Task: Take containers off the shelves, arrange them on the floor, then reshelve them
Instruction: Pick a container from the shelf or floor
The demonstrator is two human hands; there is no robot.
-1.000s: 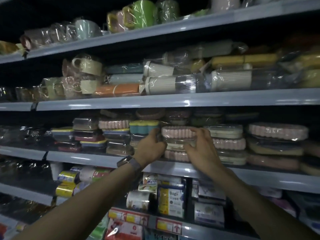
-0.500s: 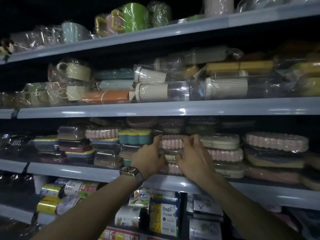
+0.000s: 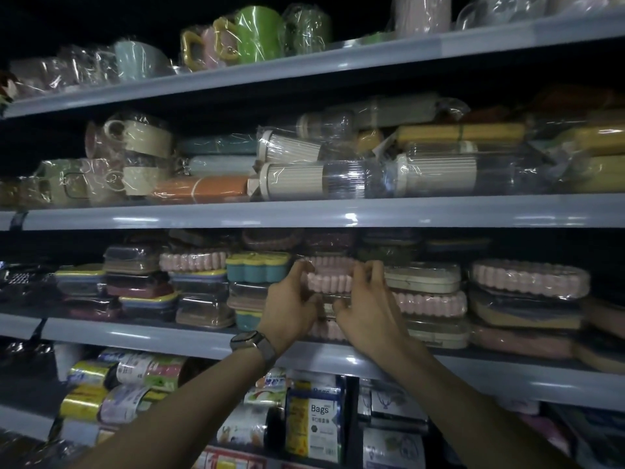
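Note:
A pink scalloped-lid container (image 3: 329, 281), wrapped in clear film, sits at the top of a stack on the third shelf (image 3: 189, 336). My left hand (image 3: 291, 304) grips its left end, fingers curled over the top edge. Its right end is held by my right hand (image 3: 367, 308), fingers hooked on the lid. More pink containers lie under it, mostly hidden by my hands. A teal and yellow container (image 3: 258, 267) tops the stack just to the left. A beige container (image 3: 422, 278) tops the stack to the right.
Stacks of wrapped lunch boxes fill the same shelf on both sides. The shelf above (image 3: 338, 213) holds wrapped bottles and mugs close overhead. Rolls and a "Bags" box (image 3: 313, 421) stand on the shelf below. The scene is dim.
Both hands have moved closer together on the pink container and now hold its ends. The view has shifted so the shelves sit lower and further left.

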